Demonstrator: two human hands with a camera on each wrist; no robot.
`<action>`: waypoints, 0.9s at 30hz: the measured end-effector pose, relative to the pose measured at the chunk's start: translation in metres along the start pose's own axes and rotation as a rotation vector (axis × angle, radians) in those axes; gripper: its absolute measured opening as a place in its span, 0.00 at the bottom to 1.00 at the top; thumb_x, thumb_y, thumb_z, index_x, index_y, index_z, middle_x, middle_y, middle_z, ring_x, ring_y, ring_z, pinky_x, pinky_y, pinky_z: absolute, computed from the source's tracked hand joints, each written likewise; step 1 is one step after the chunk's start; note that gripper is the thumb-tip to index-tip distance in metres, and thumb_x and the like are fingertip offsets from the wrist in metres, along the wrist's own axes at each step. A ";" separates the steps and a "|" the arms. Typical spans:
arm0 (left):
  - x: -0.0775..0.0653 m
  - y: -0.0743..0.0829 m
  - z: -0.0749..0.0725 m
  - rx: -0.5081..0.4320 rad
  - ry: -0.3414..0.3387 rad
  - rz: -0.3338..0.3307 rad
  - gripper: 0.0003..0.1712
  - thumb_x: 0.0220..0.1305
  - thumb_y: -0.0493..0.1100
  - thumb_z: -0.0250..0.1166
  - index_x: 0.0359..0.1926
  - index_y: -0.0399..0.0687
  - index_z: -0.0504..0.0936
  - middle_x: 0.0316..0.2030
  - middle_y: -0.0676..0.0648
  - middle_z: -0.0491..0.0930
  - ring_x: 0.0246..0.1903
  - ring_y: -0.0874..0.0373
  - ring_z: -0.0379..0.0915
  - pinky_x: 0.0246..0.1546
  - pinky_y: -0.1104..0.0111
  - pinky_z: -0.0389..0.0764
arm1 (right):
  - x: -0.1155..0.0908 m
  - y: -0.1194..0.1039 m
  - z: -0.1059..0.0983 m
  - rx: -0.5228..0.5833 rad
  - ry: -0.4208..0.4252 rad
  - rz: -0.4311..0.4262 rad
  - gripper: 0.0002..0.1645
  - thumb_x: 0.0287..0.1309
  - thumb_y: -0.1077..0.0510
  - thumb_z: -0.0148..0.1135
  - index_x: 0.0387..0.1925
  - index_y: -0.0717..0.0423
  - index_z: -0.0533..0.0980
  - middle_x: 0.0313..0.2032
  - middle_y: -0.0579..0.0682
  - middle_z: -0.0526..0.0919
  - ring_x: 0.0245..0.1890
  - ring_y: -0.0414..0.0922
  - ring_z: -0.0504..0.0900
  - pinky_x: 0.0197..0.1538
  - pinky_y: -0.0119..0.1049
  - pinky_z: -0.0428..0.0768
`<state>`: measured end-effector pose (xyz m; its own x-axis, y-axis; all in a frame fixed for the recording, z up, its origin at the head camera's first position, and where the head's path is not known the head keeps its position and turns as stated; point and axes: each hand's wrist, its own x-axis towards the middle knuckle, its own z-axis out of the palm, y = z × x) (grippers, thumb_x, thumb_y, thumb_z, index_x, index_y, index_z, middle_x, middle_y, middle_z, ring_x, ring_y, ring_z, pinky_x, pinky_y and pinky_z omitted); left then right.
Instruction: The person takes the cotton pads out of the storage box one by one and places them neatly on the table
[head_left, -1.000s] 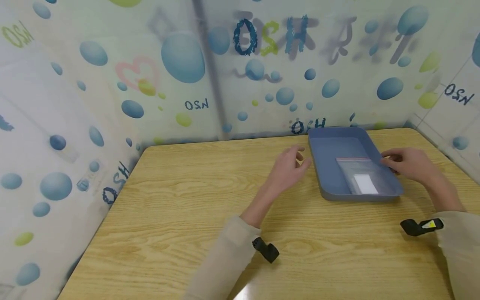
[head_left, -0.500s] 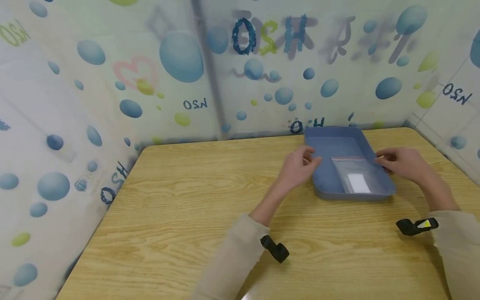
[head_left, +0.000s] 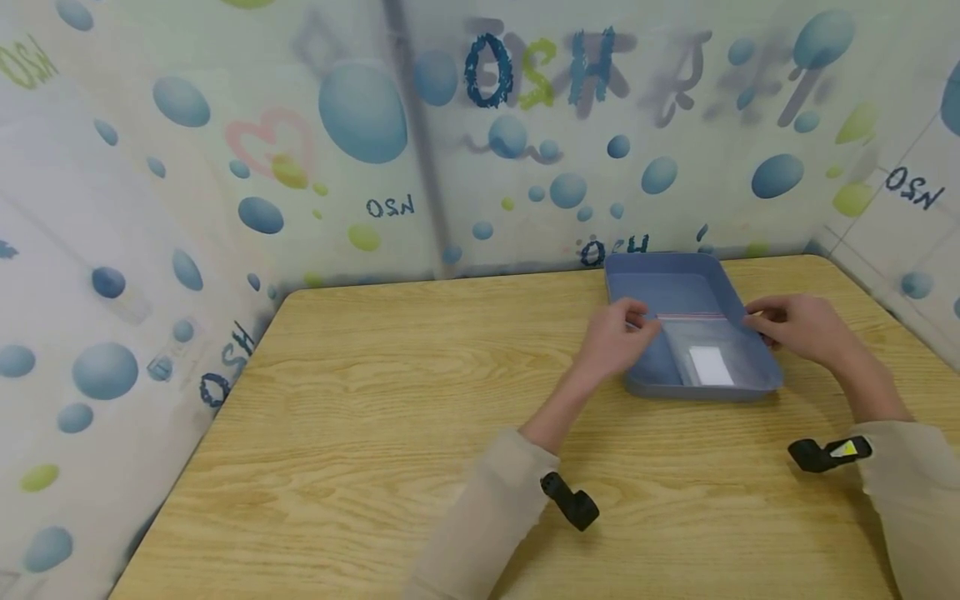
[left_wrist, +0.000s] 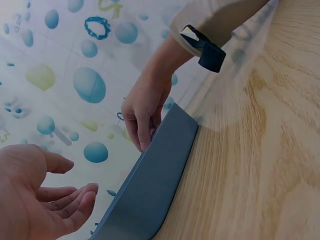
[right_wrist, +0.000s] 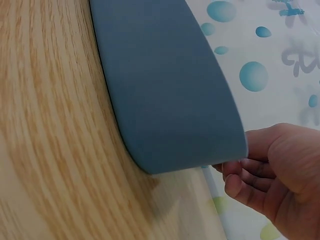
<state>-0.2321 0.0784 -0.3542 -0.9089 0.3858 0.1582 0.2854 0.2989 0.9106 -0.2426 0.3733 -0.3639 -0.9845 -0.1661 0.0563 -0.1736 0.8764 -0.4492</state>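
A blue tray (head_left: 621, 287) stands on the wooden table at the back right. Inside it lies a clear zip bag (head_left: 693, 337) with a red seal strip and a white card. My left hand (head_left: 637, 321) hovers over the tray's left rim, close to the bag's top corner. In the left wrist view this left hand (left_wrist: 82, 192) has relaxed fingers and holds nothing. My right hand (head_left: 757, 325) grips the tray's right rim. The right wrist view shows the right hand (right_wrist: 235, 172) curled at the edge of the tray (right_wrist: 165, 85), and the right hand (left_wrist: 142, 140) also shows at the rim in the left wrist view.
The wooden table (head_left: 375, 417) is enclosed by walls covered in a blue-bubble patterned sheet (head_left: 360, 117) on the left, back and right. A black wrist camera (head_left: 573, 504) sits on my left sleeve and another wrist camera (head_left: 825, 454) on my right sleeve.
My left hand has moved right, from the bare table to the tray's left rim. The tray has shifted slightly left while my right hand stays on its right rim.
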 end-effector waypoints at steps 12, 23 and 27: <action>0.001 0.002 0.019 -0.044 0.045 -0.075 0.18 0.71 0.43 0.64 0.56 0.36 0.80 0.39 0.49 0.83 0.35 0.64 0.77 0.32 0.74 0.77 | 0.002 -0.005 0.002 -0.008 -0.006 -0.012 0.24 0.72 0.57 0.59 0.54 0.78 0.75 0.24 0.46 0.82 0.23 0.45 0.80 0.26 0.36 0.74; 0.002 0.007 0.031 0.064 -0.015 -0.234 0.23 0.69 0.47 0.67 0.59 0.38 0.78 0.44 0.47 0.84 0.39 0.59 0.79 0.37 0.69 0.79 | 0.004 -0.005 0.004 -0.007 0.009 -0.041 0.23 0.71 0.57 0.60 0.52 0.77 0.76 0.24 0.46 0.82 0.22 0.46 0.80 0.27 0.37 0.74; 0.003 0.004 0.034 0.044 -0.029 -0.260 0.24 0.70 0.46 0.67 0.60 0.37 0.78 0.47 0.45 0.83 0.43 0.57 0.80 0.39 0.68 0.80 | 0.004 -0.004 0.004 -0.001 0.005 -0.038 0.23 0.71 0.57 0.60 0.52 0.77 0.76 0.24 0.46 0.82 0.23 0.46 0.80 0.27 0.37 0.74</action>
<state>-0.2237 0.1104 -0.3625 -0.9444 0.3160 -0.0908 0.0568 0.4291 0.9015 -0.2456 0.3675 -0.3656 -0.9773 -0.1970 0.0782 -0.2110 0.8700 -0.4455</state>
